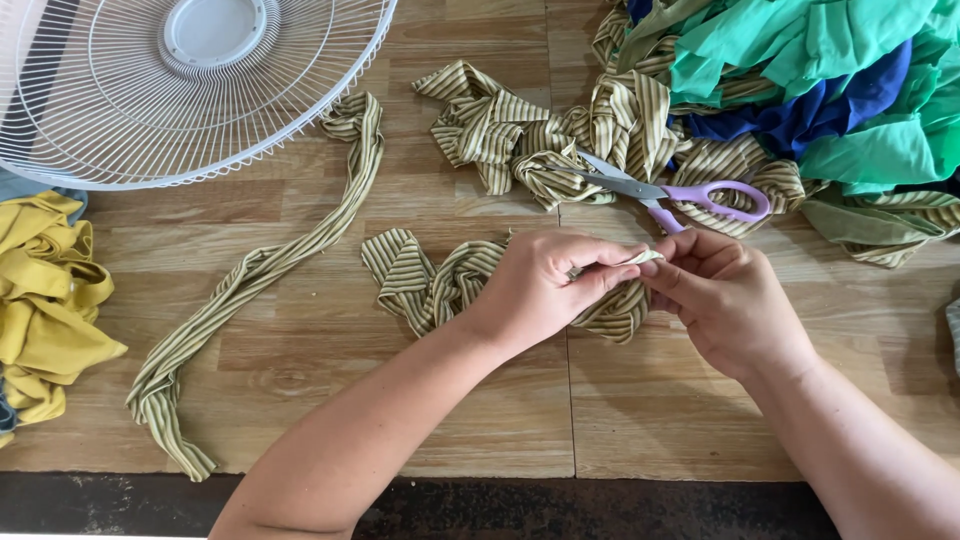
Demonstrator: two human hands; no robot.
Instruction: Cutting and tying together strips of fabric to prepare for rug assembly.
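My left hand (545, 285) and my right hand (725, 300) meet over the wooden floor (500, 400), both pinching the end of an olive-and-cream striped fabric strip (425, 280). The strip bunches under my left hand and trails to the left. Scissors with purple handles (690, 195) lie just beyond my hands on more striped fabric. A second long striped strip (260, 270) runs diagonally from the fan grille down to the lower left.
A white wire fan grille (160, 80) lies at the top left. Yellow cloth (45, 300) is heaped at the left edge. A pile of green, blue and striped fabric (830, 90) fills the top right. A dark edge (500, 505) borders the boards near me.
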